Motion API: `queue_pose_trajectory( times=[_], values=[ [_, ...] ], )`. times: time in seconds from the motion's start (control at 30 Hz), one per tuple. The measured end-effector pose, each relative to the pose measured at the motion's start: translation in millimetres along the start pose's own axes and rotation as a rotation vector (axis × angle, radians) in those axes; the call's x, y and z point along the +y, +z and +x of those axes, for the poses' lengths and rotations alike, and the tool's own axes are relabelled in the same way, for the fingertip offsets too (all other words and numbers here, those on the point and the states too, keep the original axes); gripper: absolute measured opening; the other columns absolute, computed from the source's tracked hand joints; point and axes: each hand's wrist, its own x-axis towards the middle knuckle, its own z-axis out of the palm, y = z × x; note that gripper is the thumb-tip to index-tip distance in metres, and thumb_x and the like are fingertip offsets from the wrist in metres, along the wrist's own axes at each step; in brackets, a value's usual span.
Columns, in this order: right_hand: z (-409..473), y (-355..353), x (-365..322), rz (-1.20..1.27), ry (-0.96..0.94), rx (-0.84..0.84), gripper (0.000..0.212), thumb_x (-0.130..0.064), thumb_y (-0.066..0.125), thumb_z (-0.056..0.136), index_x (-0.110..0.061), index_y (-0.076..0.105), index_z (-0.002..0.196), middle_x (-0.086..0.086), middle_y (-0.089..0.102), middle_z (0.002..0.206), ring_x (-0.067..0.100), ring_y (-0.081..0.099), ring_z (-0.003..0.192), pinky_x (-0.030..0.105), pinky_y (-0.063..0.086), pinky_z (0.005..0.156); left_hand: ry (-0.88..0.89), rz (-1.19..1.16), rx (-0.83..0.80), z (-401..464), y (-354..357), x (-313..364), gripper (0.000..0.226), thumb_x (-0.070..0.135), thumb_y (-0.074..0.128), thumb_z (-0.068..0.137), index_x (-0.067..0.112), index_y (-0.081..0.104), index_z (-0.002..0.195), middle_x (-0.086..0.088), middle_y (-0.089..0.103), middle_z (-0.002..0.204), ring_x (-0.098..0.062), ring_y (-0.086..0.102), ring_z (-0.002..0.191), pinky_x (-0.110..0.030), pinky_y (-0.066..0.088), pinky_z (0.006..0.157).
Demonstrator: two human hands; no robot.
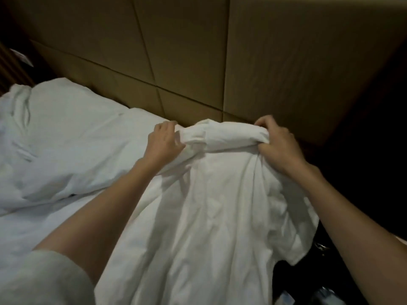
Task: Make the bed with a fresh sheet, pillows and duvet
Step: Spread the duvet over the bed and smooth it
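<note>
Hands both gripping bunched white pillowcase (211, 194) top at bed (33, 227) head edge: left hand (164, 143), right hand (278, 144). Pillow (66, 137) lying left, against padded headboard (176, 51).

Two arms and two hands of one person show from the head camera. The left hand (164, 142) and the right hand (278, 143) are both bare: no gloves, and no rings, watch or bracelet can be made out. Both forearms are uncovered from the wrist back. On the left arm a short sleeve (44, 280) of pale grey-green cloth, soft and plain, with no print or seam detail visible, covers the upper arm down to about the elbow. The right arm is bare as far as the edge of the picture.
</note>
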Motion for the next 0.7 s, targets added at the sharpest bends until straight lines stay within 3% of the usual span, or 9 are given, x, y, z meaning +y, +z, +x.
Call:
queue_pose_trajectory(
  times=[0.13, 0.3, 0.4, 0.47, 0.5, 0.6, 0.7],
  values=[
    [2.7, 35.7, 24.9, -0.044, 0.116, -0.197, 0.047, -0.015, 0.056, 0.086, -0.026, 0.039, 0.129, 0.008, 0.059, 0.119, 0.032, 0.055, 0.099, 0.033, 0.038, 0.073, -0.01, 0.185, -0.195, -5.4, 17.2, -25.9, 0.056, 0.032, 0.056, 0.092, 0.009, 0.037, 0.14, -0.013, 0.04, 0.145, -0.033, 0.036, 0.132, -0.044, 0.031, 0.106],
    [-2.2, 47.2, 60.0, -0.079, 0.264, -0.379, 0.057, -0.041, 0.062, 0.087, -0.02, 0.037, 0.134, 0.013, 0.055, 0.121, 0.035, 0.054, 0.109, 0.04, 0.045, 0.082, 0.011, 0.186, -0.319, 14.7, 28.9, -64.2, 0.062, 0.05, 0.036, 0.098, 0.012, 0.031, 0.146, -0.011, 0.036, 0.15, -0.03, 0.034, 0.136, -0.048, 0.026, 0.112],
    [-14.4, 55.7, 70.6, -0.1, 0.245, -0.342, 0.047, -0.042, 0.06, 0.088, -0.018, 0.045, 0.126, 0.011, 0.06, 0.111, 0.033, 0.058, 0.099, 0.037, 0.045, 0.075, -0.078, 0.138, -0.425, 34.9, 27.7, -80.8, 0.08, 0.065, 0.044, 0.088, 0.012, 0.031, 0.147, -0.009, 0.036, 0.151, -0.03, 0.036, 0.136, -0.046, 0.027, 0.112],
    [-20.5, 55.8, 72.5, -0.134, 0.208, -0.275, 0.035, -0.038, 0.057, 0.09, -0.019, 0.048, 0.119, 0.009, 0.062, 0.102, 0.031, 0.06, 0.09, 0.034, 0.043, 0.069, -0.121, 0.193, -0.546, 42.3, 27.1, -93.6, 0.084, 0.073, 0.038, 0.085, 0.017, 0.031, 0.147, -0.005, 0.035, 0.152, -0.028, 0.034, 0.138, -0.044, 0.023, 0.113],
    [-23.1, 54.1, 72.7, -0.151, 0.193, -0.244, 0.031, -0.036, 0.056, 0.091, -0.02, 0.048, 0.117, 0.008, 0.062, 0.099, 0.031, 0.06, 0.088, 0.034, 0.043, 0.069, -0.123, 0.205, -0.567, 44.4, 28.1, -100.4, 0.077, 0.07, 0.03, 0.09, 0.019, 0.031, 0.147, -0.004, 0.034, 0.153, -0.028, 0.034, 0.138, -0.043, 0.02, 0.114],
    [-26.4, 50.2, 74.7, -0.139, 0.171, -0.161, 0.026, -0.03, 0.055, 0.091, -0.021, 0.05, 0.115, 0.007, 0.064, 0.095, 0.033, 0.061, 0.087, 0.038, 0.048, 0.072, -0.098, 0.255, -0.509, 48.6, 29.7, -122.4, 0.048, 0.037, 0.022, 0.104, 0.018, 0.032, 0.147, -0.005, 0.034, 0.153, -0.027, 0.031, 0.139, -0.045, 0.015, 0.116],
    [-22.3, 54.4, 75.5, -0.15, 0.214, -0.209, 0.022, -0.027, 0.057, 0.089, -0.022, 0.052, 0.11, 0.006, 0.063, 0.095, 0.032, 0.06, 0.087, 0.035, 0.043, 0.07, -0.021, 0.447, -0.586, 50.0, 34.5, -137.6, 0.052, 0.029, 0.029, 0.102, 0.022, 0.014, 0.152, 0.001, 0.011, 0.16, -0.019, 0.005, 0.148, -0.053, 0.001, 0.116]
  ],
)
